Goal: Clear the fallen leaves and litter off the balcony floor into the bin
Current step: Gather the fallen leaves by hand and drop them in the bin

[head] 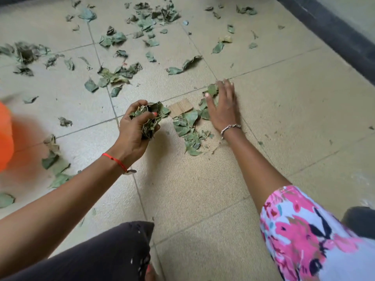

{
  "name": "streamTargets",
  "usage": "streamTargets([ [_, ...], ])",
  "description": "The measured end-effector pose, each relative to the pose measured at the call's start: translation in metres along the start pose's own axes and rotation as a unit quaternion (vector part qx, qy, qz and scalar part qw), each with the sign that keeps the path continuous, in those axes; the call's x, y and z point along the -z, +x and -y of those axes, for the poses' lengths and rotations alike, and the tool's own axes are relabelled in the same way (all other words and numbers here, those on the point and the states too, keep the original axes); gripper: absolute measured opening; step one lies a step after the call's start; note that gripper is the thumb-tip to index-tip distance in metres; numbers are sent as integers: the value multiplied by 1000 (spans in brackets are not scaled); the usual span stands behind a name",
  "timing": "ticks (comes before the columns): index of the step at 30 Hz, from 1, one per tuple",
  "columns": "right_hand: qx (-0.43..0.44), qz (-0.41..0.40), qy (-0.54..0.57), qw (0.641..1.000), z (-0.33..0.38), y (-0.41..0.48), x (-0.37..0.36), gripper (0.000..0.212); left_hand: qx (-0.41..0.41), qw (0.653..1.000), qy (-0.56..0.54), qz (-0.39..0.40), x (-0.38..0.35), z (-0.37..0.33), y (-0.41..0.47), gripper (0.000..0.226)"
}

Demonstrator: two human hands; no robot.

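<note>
My left hand (135, 126) is shut on a crumpled bunch of dry green leaves (151, 118), held just above the tiled floor. My right hand (222, 106) lies flat on the floor with fingers spread, its thumb and fingers resting on a few leaves (212, 90). Between the two hands sits a small heap of leaves (188, 130) and a scrap of brown cardboard (180, 108). Many more leaves (119, 75) are scattered over the far tiles. An orange object (5, 138), blurred, shows at the left edge; whether it is the bin is unclear.
A dark skirting strip (332, 33) runs along the wall at the right. My dark-trousered knee (113, 254) and flowered sleeve (304, 230) fill the near edge. Leaves (54, 161) also lie near the orange object at the left.
</note>
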State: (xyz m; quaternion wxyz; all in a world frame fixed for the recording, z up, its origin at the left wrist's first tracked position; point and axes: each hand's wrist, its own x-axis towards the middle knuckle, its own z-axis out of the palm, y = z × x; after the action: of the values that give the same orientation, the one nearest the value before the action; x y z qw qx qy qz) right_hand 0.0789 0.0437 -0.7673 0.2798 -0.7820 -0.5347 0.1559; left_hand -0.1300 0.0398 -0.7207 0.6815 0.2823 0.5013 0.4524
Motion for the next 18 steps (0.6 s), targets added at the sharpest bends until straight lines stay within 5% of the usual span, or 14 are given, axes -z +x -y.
streamTargets([
  [4, 14, 53, -40, 998, -8, 28, -6, 55, -23, 999, 27, 18, 7, 6, 8, 36],
  [11, 176, 168, 17, 970, 28, 10, -21, 41, -64, 996, 57, 38, 16, 11, 17, 36],
  [18, 239, 208, 39, 948, 47, -8, -31, 30, -70, 995, 45, 59, 18, 12, 19, 33],
])
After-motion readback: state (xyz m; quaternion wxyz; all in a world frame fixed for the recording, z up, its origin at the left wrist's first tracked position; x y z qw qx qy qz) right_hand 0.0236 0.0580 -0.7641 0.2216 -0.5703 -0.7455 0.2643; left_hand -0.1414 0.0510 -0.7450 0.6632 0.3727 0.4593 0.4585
